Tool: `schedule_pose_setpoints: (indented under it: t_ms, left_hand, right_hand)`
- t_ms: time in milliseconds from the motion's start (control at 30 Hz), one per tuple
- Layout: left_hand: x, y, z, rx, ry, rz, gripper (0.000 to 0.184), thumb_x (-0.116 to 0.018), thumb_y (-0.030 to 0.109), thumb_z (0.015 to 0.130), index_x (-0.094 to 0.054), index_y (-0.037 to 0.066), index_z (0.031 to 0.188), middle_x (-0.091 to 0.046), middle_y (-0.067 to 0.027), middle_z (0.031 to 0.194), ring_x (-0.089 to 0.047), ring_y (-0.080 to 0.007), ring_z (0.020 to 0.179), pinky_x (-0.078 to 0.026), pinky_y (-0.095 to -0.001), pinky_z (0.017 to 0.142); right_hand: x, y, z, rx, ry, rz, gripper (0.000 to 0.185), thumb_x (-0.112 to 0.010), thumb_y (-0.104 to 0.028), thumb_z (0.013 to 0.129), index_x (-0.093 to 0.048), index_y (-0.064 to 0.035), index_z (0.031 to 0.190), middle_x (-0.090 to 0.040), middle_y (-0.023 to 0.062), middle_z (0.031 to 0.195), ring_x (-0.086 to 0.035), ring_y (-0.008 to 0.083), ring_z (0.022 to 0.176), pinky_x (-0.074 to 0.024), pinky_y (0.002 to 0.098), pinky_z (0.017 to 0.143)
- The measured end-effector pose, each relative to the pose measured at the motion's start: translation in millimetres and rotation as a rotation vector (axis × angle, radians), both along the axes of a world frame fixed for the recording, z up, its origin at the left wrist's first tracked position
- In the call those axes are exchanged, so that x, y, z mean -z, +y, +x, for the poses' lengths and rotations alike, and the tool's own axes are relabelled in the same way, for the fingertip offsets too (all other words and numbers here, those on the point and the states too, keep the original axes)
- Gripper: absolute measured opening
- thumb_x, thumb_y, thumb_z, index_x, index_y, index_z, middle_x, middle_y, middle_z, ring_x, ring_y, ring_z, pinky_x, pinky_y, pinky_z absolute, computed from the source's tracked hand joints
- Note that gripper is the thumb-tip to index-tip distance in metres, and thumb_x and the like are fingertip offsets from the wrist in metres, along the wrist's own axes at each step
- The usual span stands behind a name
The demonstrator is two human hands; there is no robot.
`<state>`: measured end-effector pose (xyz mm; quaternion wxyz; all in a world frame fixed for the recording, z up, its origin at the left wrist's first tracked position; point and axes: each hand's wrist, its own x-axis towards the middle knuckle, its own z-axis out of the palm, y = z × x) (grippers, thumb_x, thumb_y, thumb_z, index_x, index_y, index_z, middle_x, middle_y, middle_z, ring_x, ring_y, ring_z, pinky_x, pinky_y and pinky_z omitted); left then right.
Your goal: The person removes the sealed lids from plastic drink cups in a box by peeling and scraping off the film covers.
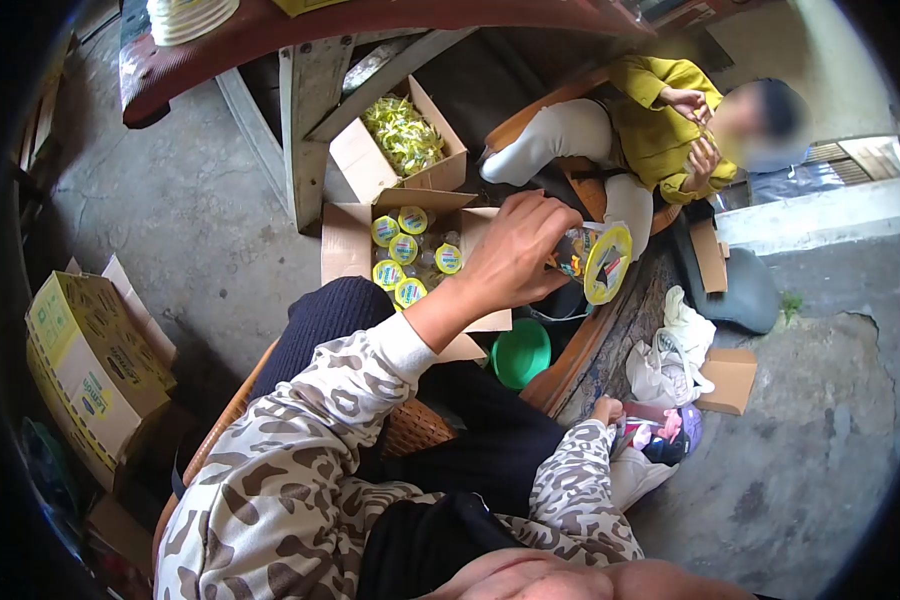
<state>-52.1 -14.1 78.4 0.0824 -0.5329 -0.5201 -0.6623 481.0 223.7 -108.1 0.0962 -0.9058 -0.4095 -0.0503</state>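
My left hand is closed around a clear plastic cup with printed sides. The cup is tilted, its yellow-rimmed top facing right. Below my left forearm, an open cardboard box holds several yellow-topped cups. My right hand is lower right, fingers curled at the edge of a light bag with pink and dark items in it. What those fingers grip is too small to make out.
Another open box holds yellow-green packets. A green bowl stands beside a wooden bench edge. A person in a yellow top sits across from me. A yellow lemon carton is left; white bags lie right.
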Motion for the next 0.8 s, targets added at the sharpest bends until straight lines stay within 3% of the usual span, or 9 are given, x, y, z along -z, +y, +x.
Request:
schedule_pose_setpoints:
  t_ms: [100, 167, 200, 267, 400, 500, 567, 667, 800]
  left_hand:
    - [1, 0, 0, 0.017, -0.04, -0.006, 0.055, -0.078, 0.004, 0.06, -0.05, 0.007, 0.108, -0.059, -0.0135, 0.099, -0.058, -0.0364, 0.102, -0.044, -0.0464, 0.096]
    - [4, 2, 1, 0.16, -0.251, -0.16, 0.055, -0.078, 0.004, 0.06, -0.05, 0.007, 0.107, -0.059, -0.0141, 0.099, -0.059, -0.0359, 0.1, -0.045, -0.0452, 0.093]
    - [6, 2, 0, 0.158, -0.256, -0.16, 0.055, -0.078, 0.004, 0.06, -0.05, 0.007, 0.107, -0.059, -0.0141, 0.099, -0.059, -0.0359, 0.1, -0.045, -0.0452, 0.093]
    - [8, 2, -2, 0.182, -0.171, -0.271, 0.057, -0.078, 0.004, 0.06, -0.05, 0.008, 0.11, -0.06, -0.0138, 0.101, -0.059, -0.0354, 0.1, -0.046, -0.0443, 0.09]
    - [4, -1, 2, 0.063, 0.032, -0.183, 0.059, -0.077, 0.008, 0.061, -0.051, 0.009, 0.114, -0.059, -0.012, 0.101, -0.058, -0.0348, 0.101, -0.045, -0.0445, 0.091]
    - [2, -6, 6, 0.079, 0.1, -0.24, 0.058, -0.077, 0.011, 0.063, -0.052, 0.01, 0.115, -0.059, -0.0103, 0.103, -0.056, -0.0332, 0.104, -0.043, -0.0452, 0.095]
    - [6, -6, 10, 0.087, 0.177, -0.246, 0.054, -0.076, 0.013, 0.063, -0.054, 0.01, 0.113, -0.058, -0.0086, 0.105, -0.055, -0.0315, 0.107, -0.041, -0.0458, 0.099]
    - [17, 3, 26, 0.032, 0.251, -0.248, 0.05, -0.076, 0.015, 0.064, -0.056, 0.011, 0.11, -0.058, -0.0061, 0.106, -0.056, -0.0283, 0.108, -0.039, -0.0467, 0.104]
    - [22, 6, 39, 0.034, 0.317, -0.247, 0.043, -0.074, 0.017, 0.07, -0.057, 0.011, 0.109, -0.058, -0.004, 0.106, -0.056, -0.0248, 0.108, -0.037, -0.0487, 0.107]
  right_hand:
    - [-18, -6, -20, -0.025, -0.252, 0.01, 0.026, -0.071, -0.019, 0.08, -0.073, 0.0017, 0.095, -0.07, 0.0232, 0.101, -0.068, 0.0402, 0.094, -0.0534, 0.0491, 0.087]
    - [-32, -3, -34, -0.204, -0.189, 0.117, 0.039, -0.077, -0.028, 0.074, -0.072, 0.0025, 0.098, -0.07, 0.0226, 0.101, -0.066, 0.0406, 0.093, -0.0504, 0.0485, 0.09]
    - [-48, 5, -40, -0.352, -0.107, 0.004, 0.042, -0.079, -0.028, 0.073, -0.072, 0.0038, 0.098, -0.068, 0.0246, 0.107, -0.065, 0.0425, 0.098, -0.048, 0.0489, 0.093]
    - [-49, 16, -55, -0.665, -0.078, 0.219, 0.037, -0.076, -0.023, 0.08, -0.069, 0.0044, 0.104, -0.067, 0.0239, 0.108, -0.066, 0.04, 0.096, -0.0502, 0.0464, 0.09]
    - [-85, -18, -163, -0.994, 0.502, 0.478, 0.033, -0.069, -0.015, 0.09, -0.062, 0.0034, 0.117, -0.066, 0.017, 0.112, -0.065, 0.0257, 0.1, -0.0511, 0.0348, 0.086]
    - [-133, -76, -250, -1.08, 0.55, 0.455, 0.033, -0.067, -0.019, 0.093, -0.062, 0.0031, 0.118, -0.063, 0.0142, 0.115, -0.062, 0.0212, 0.103, -0.0492, 0.0332, 0.088]
    - [-145, -98, -278, -1.165, 0.983, 0.393, 0.035, -0.062, -0.023, 0.097, -0.059, 0.0019, 0.122, -0.06, 0.0123, 0.119, -0.06, 0.0185, 0.103, -0.0476, 0.0328, 0.089]
    - [-162, -130, -299, -1.444, 1.195, 0.363, 0.038, -0.059, -0.026, 0.099, -0.056, 0.0009, 0.125, -0.057, 0.0108, 0.123, -0.058, 0.0173, 0.104, -0.0461, 0.033, 0.092]
    - [-173, -158, -304, -1.595, 1.169, 0.256, 0.039, -0.062, -0.026, 0.097, -0.054, 0.0017, 0.123, -0.056, 0.0105, 0.122, -0.056, 0.0175, 0.109, -0.0434, 0.0328, 0.097]
